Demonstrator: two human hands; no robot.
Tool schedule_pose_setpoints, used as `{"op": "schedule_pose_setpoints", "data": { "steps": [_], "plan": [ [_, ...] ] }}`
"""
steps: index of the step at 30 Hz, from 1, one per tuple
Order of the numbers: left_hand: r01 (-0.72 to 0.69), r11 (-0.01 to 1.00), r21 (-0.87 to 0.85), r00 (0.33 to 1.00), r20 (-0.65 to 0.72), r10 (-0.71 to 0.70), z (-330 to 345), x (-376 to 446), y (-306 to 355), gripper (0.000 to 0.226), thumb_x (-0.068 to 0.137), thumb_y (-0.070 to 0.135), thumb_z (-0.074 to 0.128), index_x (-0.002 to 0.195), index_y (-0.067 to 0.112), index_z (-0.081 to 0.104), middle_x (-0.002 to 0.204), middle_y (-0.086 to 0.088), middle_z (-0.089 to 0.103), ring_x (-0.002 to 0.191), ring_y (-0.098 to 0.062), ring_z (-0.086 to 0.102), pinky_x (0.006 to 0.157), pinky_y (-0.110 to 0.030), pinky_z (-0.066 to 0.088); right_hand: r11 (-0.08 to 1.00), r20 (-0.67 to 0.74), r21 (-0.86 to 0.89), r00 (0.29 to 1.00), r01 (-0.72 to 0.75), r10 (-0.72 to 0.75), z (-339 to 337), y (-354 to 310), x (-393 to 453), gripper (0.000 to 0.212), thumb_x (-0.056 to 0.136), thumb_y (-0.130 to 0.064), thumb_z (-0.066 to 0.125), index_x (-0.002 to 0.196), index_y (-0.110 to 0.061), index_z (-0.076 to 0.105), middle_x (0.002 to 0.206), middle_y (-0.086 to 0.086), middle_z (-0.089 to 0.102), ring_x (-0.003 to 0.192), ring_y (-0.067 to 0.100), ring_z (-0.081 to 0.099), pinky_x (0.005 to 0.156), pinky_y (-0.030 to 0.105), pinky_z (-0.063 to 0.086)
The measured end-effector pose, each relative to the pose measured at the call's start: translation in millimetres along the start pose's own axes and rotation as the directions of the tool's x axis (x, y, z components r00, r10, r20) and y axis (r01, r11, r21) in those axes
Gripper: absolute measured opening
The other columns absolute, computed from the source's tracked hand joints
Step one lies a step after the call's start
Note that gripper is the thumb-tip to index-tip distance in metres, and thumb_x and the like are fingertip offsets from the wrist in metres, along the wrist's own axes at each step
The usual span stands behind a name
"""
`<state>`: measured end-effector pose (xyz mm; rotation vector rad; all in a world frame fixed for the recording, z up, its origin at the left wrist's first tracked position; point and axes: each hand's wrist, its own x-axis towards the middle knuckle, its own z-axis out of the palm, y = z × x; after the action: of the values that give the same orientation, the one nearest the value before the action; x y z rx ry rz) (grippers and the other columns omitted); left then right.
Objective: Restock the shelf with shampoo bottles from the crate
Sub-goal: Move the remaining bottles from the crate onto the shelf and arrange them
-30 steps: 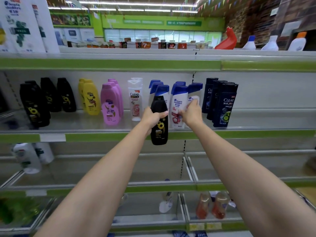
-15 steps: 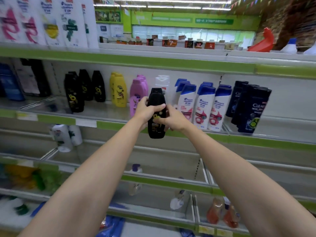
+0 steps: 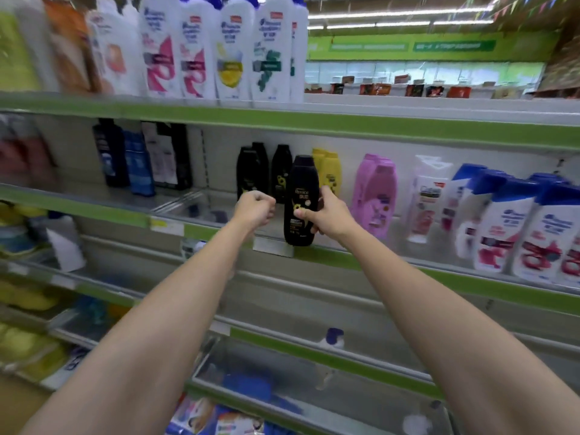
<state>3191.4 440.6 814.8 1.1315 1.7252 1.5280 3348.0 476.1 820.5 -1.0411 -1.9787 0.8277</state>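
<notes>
The black shampoo bottle stood upright at the green front lip of the shelf, gripped by the right hand, fingers curled around it. At its 9 o'clock the left hand was fisted, holding nothing. Black bottles stood at 11 o'clock, pink bottles at 3.

1 black bottle held, 3 black bottles on shelf behind, 2 yellow bottles, 2 pink bottles, approx 4 blue-cap white bottles, 1 white clear-cap bottle, 2 hands, top shelf approx 5 big white bottles
</notes>
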Motion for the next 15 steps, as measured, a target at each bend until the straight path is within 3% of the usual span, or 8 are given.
{"op": "schedule_pose_setpoints", "data": {
  "steps": [5,11,15],
  "plan": [
    [0.006,0.991,0.134,1.000,-0.027,-0.002,-49,40,-25,0.016,0.091,0.009,0.049,0.081,0.013,0.061,0.090,-0.009,0.064,0.083,-0.020,0.060,0.082,-0.035,0.053,0.999,-0.060,0.014,0.997,-0.050,0.051,42,-9,35,0.048,0.086,-0.023,0.068,0.121,-0.007,0.040,0.104,0.003,0.055,0.055,0.013,0.053,0.033,0.010,0.035],
    [0.036,0.992,0.124,0.998,-0.052,-0.030,-71,66,-43,0.027,0.090,0.005,0.048,0.071,0.021,0.058,0.094,-0.014,0.066,0.096,-0.029,0.064,0.096,-0.043,0.050,0.988,-0.114,-0.019,0.982,-0.151,0.147,61,6,62,0.041,0.089,-0.024,0.065,0.118,-0.007,0.040,0.108,0.012,0.059,0.056,0.015,0.054,0.048,0.024,0.045],
    [0.060,0.990,0.125,0.996,-0.073,-0.051,-76,74,-45,0.025,0.090,0.006,0.047,0.073,0.023,0.056,0.094,-0.011,0.064,0.106,-0.030,0.062,0.098,-0.044,0.049,0.968,-0.096,0.054,0.964,-0.243,0.247,63,12,83,0.043,0.089,-0.022,0.065,0.121,0.000,0.046,0.101,0.016,0.060,0.052,0.013,0.056,0.039,0.018,0.046]
  ]
}}
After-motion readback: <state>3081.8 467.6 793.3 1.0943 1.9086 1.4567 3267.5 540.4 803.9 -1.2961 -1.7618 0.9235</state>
